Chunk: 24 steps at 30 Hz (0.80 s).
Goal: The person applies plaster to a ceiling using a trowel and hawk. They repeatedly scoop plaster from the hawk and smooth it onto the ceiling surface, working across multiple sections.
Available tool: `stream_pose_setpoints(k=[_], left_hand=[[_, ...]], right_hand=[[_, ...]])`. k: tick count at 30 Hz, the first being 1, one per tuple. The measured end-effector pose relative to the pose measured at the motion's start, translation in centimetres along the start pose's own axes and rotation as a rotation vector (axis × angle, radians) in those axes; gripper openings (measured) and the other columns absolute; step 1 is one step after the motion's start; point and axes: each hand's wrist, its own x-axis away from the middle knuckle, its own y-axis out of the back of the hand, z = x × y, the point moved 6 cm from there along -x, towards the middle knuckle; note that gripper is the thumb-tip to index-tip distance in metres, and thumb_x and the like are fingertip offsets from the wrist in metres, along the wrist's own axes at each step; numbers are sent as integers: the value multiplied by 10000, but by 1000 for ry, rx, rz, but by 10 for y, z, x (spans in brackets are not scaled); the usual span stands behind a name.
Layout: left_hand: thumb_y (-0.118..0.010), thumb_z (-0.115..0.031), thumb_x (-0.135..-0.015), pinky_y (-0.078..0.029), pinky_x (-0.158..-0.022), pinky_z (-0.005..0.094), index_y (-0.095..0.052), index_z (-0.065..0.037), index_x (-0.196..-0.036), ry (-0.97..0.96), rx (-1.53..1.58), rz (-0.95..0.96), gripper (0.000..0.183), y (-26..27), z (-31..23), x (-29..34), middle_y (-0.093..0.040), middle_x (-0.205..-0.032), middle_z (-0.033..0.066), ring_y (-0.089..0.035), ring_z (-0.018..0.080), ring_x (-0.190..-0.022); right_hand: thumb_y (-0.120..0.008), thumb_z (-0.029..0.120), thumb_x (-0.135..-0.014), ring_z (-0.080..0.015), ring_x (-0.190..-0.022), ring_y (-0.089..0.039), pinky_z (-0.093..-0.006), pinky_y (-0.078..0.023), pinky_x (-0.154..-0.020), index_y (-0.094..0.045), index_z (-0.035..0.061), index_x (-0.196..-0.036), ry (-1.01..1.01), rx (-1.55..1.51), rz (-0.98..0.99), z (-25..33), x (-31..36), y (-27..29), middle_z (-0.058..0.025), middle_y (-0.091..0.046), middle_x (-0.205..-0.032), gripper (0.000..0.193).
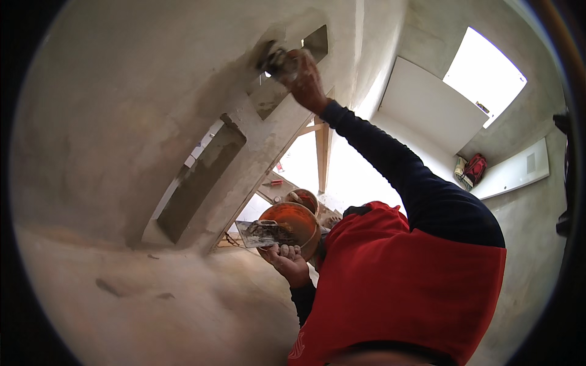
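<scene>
My right hand is raised to the plastered wall, beside a small rectangular opening. Its fingers are closed round a dark, mortar-smeared hand tool, too blurred to name exactly, which meets the wall at the opening's edge. Lower down, my left hand grips a flat metal trowel from below, with wet grey mortar on its blade. The trowel is held in front of an orange-lined bucket, partly covering it. Mortar whitens the left fingers.
A long recess cuts into the wall below the small opening. Behind the orange bucket stands a smaller bucket, near a red-handled tool. A wooden post rises beyond. On the right are a large white panel and a red bag.
</scene>
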Motion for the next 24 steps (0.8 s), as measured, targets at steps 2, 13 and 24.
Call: stream_pose_setpoints(k=[2,13,24], left_hand=[[-449,-283,-1019,-250,-574,292,-273,-190,-766,0,-5,-2,321,-1,-1,1,-149,-617,-67,-129,85,-530],[-478,-212,-986,-261,-593,289,-316,-175,-780,-8,12,44,264,-3,-2,2,-144,-624,-64,-141,83,-527],[-495,-181,-966,-257,-593,286,-341,-178,-812,-8,26,10,218,-2,-3,2,-155,-633,-56,-145,84,-515]], right_hand=[[-774,134,-781,-412,-1133,-546,-489,-451,-944,-494,6,-1277,-294,-121,-136,-26,-11,12,-236,-548,-1176,583],[-782,197,-814,-410,-1055,-583,-474,-470,-902,-499,-3,-1213,-110,-61,-204,-13,-20,8,-224,-581,-1118,529],[-814,209,-794,-406,-990,-591,-470,-469,-877,-492,-7,-1167,-203,-144,-222,-15,-13,-3,-216,-593,-1063,538]])
